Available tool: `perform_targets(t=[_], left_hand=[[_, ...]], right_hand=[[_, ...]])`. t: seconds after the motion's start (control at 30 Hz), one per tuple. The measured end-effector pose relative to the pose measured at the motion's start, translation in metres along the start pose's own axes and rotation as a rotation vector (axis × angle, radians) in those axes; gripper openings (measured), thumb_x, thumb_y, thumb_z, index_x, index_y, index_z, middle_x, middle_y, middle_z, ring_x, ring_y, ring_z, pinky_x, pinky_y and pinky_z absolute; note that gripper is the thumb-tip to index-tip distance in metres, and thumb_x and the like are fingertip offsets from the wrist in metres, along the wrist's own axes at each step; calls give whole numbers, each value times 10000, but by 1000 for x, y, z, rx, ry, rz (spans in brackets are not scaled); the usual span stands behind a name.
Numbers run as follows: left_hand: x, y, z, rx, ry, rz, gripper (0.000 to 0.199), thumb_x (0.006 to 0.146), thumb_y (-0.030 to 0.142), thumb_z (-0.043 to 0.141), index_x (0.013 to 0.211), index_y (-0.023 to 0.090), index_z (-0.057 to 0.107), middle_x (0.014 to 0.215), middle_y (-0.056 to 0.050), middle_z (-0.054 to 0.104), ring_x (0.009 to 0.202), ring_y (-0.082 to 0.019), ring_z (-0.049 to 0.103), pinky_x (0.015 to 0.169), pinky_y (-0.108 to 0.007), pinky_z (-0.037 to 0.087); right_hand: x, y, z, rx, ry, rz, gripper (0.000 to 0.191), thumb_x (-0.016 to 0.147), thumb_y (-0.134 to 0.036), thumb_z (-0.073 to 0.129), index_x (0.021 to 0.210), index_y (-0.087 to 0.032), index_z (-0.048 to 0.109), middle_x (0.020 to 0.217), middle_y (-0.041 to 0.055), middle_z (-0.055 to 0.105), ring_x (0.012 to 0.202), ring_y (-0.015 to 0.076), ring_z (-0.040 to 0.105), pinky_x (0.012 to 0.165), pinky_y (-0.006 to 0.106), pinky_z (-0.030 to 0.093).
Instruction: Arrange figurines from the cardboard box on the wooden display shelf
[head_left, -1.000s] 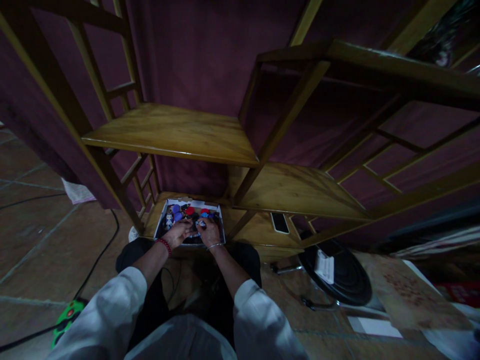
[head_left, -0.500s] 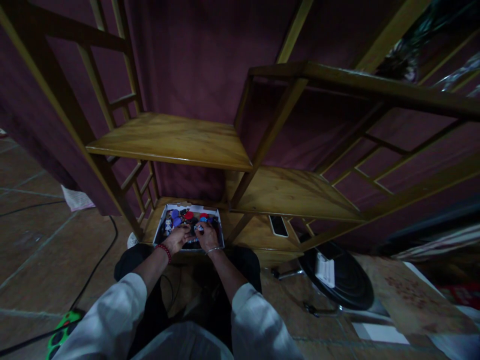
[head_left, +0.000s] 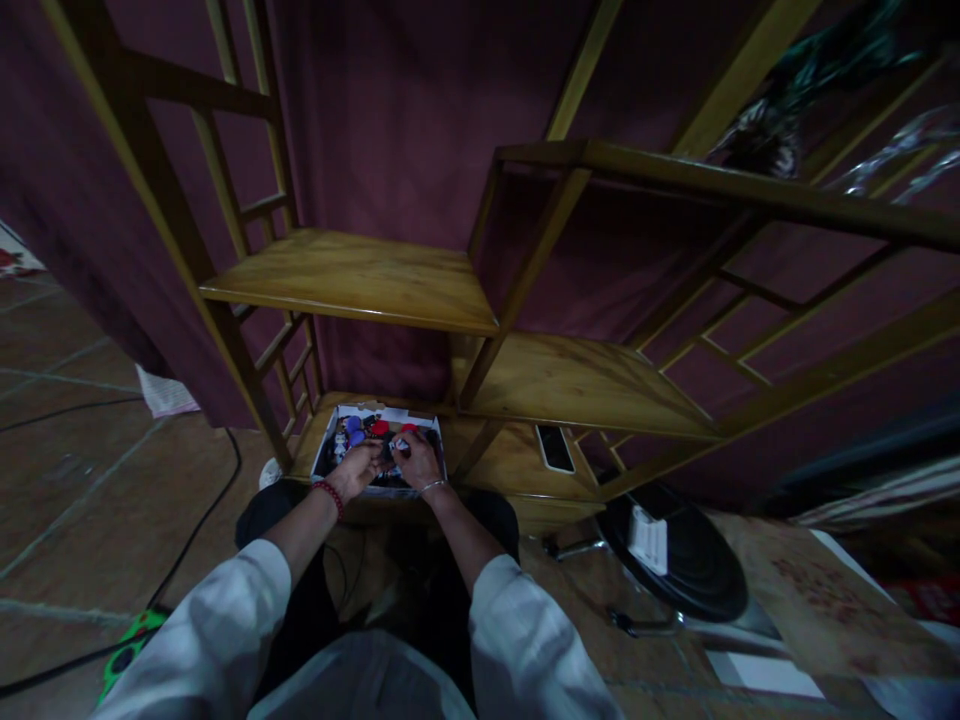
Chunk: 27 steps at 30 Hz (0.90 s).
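Note:
A shallow white box with several small figures and red, purple and dark pieces lies on the bottom wooden shelf. Over its middle, my left hand, with a red bead bracelet at the wrist, has its fingers closed on something dark that I cannot make out. Just right of it my right hand, wearing a thin bangle, pinches a small white piece. The fingertips of both hands are close together. A purple round piece shows at the box's left side.
A phone lies on the lower shelf to the right. Above the box is a wooden shelf. A black round stool bearing a white item stands at right, and cables cross the floor at left.
The camera view has shifted slightly, so the shelves appear moved. Both hands remain over the box, with the fingers slightly changed in position.

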<state>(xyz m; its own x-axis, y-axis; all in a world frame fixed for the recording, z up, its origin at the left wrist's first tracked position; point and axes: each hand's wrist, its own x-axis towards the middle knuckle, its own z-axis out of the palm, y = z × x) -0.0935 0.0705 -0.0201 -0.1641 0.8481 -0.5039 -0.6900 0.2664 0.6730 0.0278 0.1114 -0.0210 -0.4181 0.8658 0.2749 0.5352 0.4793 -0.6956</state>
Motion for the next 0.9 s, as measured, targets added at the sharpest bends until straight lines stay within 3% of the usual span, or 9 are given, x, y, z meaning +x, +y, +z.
perform_targets(t=[0.13,0.27,0.37,0.7,0.9], left_hand=[[-7,-4,7,-54,36,-18,215,691,-57,427,667,151,478,556,19,536,514,-96,558,655,-288,506],[-12,-9,11,-87,10,-29,226,689,-56,410,688,153,495,612,0,574,601,-117,597,696,-289,505],[-11,-12,10,-116,-5,-29,229,689,-62,405,693,148,496,593,6,565,564,-104,577,702,-294,505],[9,-17,3,-94,29,-85,197,721,-34,429,652,145,476,493,41,463,446,-81,489,637,-286,502],[20,-19,10,-25,92,-153,230,685,-65,382,672,150,466,526,25,482,493,-110,537,602,-276,502]], right_hand=[[-3,-3,-3,-1,-17,-27,230,702,-120,506,887,-199,618,912,48,580,814,148,558,795,268,450],[-7,-1,-6,-13,-28,-30,254,699,-114,499,914,-184,614,932,60,584,835,153,563,797,266,453],[-9,2,-7,-21,-31,-19,263,711,-125,499,946,-188,600,960,59,590,840,151,569,797,264,451],[-7,7,-3,-113,-60,58,200,722,-129,527,901,-185,596,890,45,627,798,143,579,762,243,440],[-5,13,-2,-151,-108,98,226,726,-131,529,930,-199,600,906,39,635,807,141,589,762,228,438]])
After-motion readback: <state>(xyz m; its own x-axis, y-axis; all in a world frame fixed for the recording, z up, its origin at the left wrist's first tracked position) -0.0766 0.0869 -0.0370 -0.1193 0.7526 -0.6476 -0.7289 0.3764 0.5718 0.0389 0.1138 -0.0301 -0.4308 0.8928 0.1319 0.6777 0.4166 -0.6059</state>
